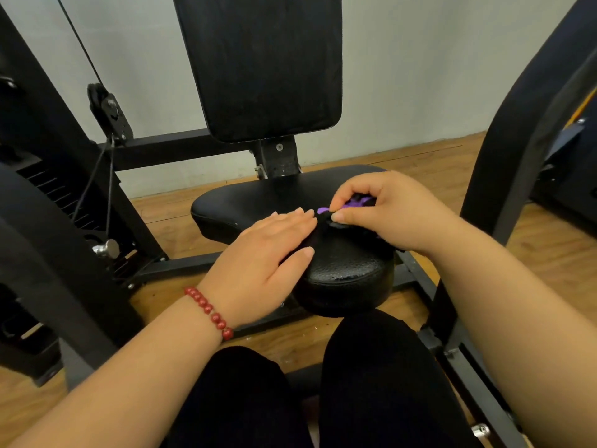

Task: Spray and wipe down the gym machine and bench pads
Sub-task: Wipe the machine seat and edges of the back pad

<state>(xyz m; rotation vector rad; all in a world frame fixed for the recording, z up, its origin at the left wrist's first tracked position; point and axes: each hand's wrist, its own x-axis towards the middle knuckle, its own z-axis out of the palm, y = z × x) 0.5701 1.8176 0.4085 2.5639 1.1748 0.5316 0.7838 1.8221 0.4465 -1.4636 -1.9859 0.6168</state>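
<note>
A black padded seat (252,202) of a gym machine sits low in the middle, with an upright black back pad (265,59) behind it. On the seat lies a black and purple cloth (345,210). My left hand (268,257) lies flat on the cloth's near part, fingers straight, a red bead bracelet at the wrist. My right hand (384,208) pinches the cloth between thumb and curled fingers just right of the left hand's fingertips. Most of the cloth is hidden under both hands.
The black machine frame (168,150) with a cable and pulley (108,111) stands at the left. A curved black arm (504,150) rises at the right. Wooden floor (420,160) meets a pale wall behind. My legs in black trousers (371,383) are below.
</note>
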